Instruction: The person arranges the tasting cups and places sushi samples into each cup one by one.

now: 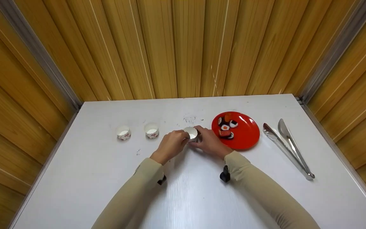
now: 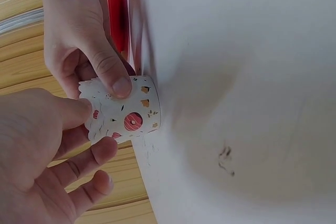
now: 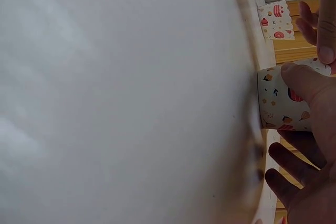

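Note:
Between both hands, a paper baking cup [image 1: 191,132] stands upright on the white table. It has a scalloped rim and a printed pattern of pink and orange sweets. The left hand [image 1: 172,143] pinches the cup [image 2: 128,111] at its rim, thumb outside, with the other fingers spread. From the other side the right hand [image 1: 211,140] holds the cup [image 3: 278,98], its thumb laid along the printed wall and its lower fingers apart from it. Two matching cups, one at far left [image 1: 124,135] and one nearer [image 1: 152,133], stand to the left.
A red plate [image 1: 247,132] bearing several toy-like sushi pieces [image 1: 225,127] lies just right of the right hand. Farther right lie metal tongs [image 1: 284,128], spread apart. Wood-patterned panels [image 1: 187,47] rise behind the table [image 1: 183,203]. Dark smudges mark the tabletop.

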Available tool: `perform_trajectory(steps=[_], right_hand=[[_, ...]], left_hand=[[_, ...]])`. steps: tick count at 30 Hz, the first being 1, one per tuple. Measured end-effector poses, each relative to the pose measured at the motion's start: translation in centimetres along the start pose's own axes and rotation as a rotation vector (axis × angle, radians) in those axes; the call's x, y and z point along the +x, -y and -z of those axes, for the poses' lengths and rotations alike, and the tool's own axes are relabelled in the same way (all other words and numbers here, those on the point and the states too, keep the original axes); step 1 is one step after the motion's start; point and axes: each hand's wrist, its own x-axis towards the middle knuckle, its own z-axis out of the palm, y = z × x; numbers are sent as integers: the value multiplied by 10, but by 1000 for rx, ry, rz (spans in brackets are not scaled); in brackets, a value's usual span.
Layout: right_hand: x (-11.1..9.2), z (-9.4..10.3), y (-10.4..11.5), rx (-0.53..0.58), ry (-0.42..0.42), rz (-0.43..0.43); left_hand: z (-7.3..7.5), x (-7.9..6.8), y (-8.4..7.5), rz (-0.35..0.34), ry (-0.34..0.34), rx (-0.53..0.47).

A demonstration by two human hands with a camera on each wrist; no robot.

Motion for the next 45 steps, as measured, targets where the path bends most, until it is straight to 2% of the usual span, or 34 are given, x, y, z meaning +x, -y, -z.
perform_trajectory(steps=[14, 29, 35, 40, 45], right_hand=[[1, -1, 0, -24, 1, -24], [-1, 0, -2, 8, -11, 15], [-1, 1, -2, 23, -10, 8], [-1, 1, -3, 23, -1, 9], [-2, 2, -3, 41, 18, -22]], left_hand=[[0, 2, 0, 15, 15, -13], [2, 3, 0, 0, 7, 5], [8, 5, -2, 0, 5, -40], [15, 6, -3, 3, -21, -91], [21, 6, -3, -15, -94, -118]])
